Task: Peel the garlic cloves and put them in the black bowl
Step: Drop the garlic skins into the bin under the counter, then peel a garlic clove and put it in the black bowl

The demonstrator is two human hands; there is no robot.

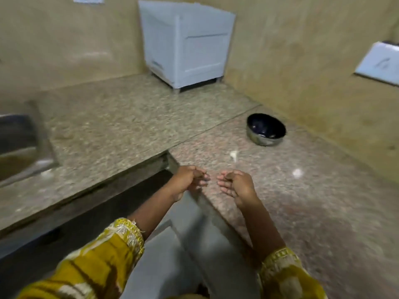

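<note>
The black bowl [266, 128], steel on the outside, stands on the granite counter [302, 201] at the far right near the wall; a few pale pieces lie in it. A small white piece, a garlic clove or peel [233, 155], lies on the counter between the bowl and my hands. My left hand [190, 180] hovers at the counter's corner with its fingers curled toward the thumb; blur hides whether it pinches anything. My right hand [236, 185] is beside it, a small gap apart, fingers loosely curled, and I see nothing in it.
A white box-like appliance [185, 44] stands in the back corner. A steel sink [19, 145] is set into the counter at the left. A pale spot [296, 173] shows on the counter to the right of my hands. Below my hands is the counter's front edge.
</note>
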